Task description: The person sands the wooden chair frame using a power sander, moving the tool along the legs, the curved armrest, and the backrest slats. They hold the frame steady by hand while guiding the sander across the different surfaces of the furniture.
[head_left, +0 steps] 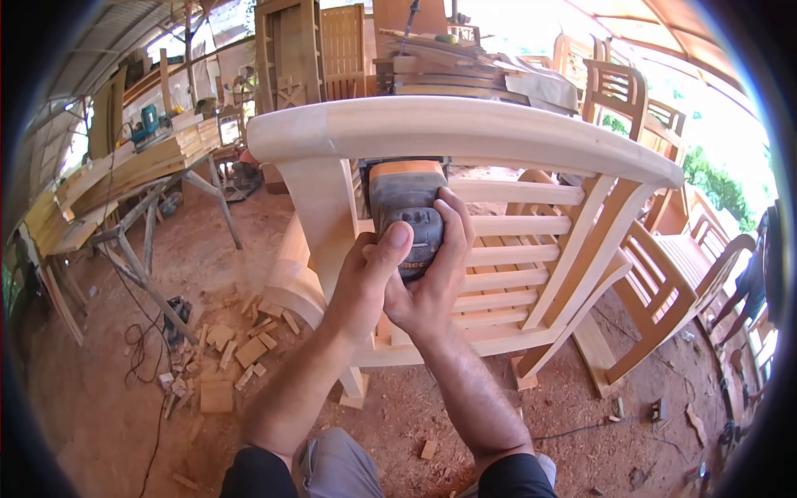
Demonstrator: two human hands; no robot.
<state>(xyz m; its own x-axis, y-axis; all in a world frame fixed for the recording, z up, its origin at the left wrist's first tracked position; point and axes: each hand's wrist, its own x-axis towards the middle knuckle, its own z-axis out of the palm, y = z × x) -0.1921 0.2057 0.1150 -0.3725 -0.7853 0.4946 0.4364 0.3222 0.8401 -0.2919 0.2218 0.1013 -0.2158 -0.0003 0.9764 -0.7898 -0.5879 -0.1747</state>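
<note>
Nearest to us: dark sleeves (pixel 516 479) and two bare forearms, which rise from the lower edge, with grey trousers (pixel 339 466) between them.
Left hand: we see it (pixel 362 270) wrapped on the near left side of the tool, the thumb laid along its body.
Right hand: it (pixel 433 290) clasps the other side, with the fingers bent over the edge of the casing.
Sander: the black sander (pixel 407 189) with an orange band lies between both palms, just below the top rail.
Wooden seat frame: its pale curved top rail (pixel 465 126) crosses above our hands; slats (pixel 527 226) run to the right, and a broad upright (pixel 320 203) stands close on the left.
Floor: on the reddish ground (pixel 220 278), wood offcuts (pixel 249 353) lie at left, near a dark cable (pixel 137 353).
Farther away: boards (pixel 178 149) on a trestle at left, stacked planks (pixel 452 75) behind the rail, and chairs (pixel 664 274) at right.
Hard to make out: the sander's underside is hidden, so we cannot tell its contact with the wood; the left fingers are mostly covered; a person (pixel 751 278) at the right border is partly cut off.
</note>
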